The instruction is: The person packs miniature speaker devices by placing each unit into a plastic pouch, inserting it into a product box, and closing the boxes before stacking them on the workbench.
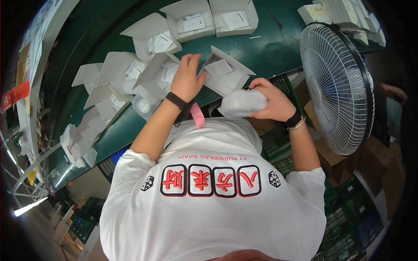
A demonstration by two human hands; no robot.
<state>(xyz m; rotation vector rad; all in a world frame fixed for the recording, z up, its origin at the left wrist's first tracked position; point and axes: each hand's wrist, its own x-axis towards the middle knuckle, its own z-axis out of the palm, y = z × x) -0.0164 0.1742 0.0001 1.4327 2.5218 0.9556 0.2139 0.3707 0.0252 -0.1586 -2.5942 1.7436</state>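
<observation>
Right hand point(276, 102): it grasps a cloudy white, rounded packet in soft-looking wrapping point(241, 103) from its right end.
Packet's place: it is before the shirt, at the near corner of a matte white cardboard box with open flaps point(237, 80); whether they touch, I cannot tell.
Good grip: in my judgement, such wrapping asks for light and wide pressure, because hard pinching could crush or loosen it.
Left hand point(186, 82): I see nothing held in it; the fingers are loosely extended between two boxes. If it touches cardboard, I cannot tell. For steadying a box, a flat palm would be kinder to the thin walls than fingertips.
Box contents: a flat, smooth white card point(218, 67), with thin edges which a careless push could bend.
Clear piece: a rounded, transparent plastic object point(145, 106), shiny, left of the left wrist.
Tabletop: a dark green, smooth surface point(278, 52), slightly glossy.
Farther boxes: similar white cardboard boxes point(174, 24), angular, flaps raised, with printed papers inside.
</observation>
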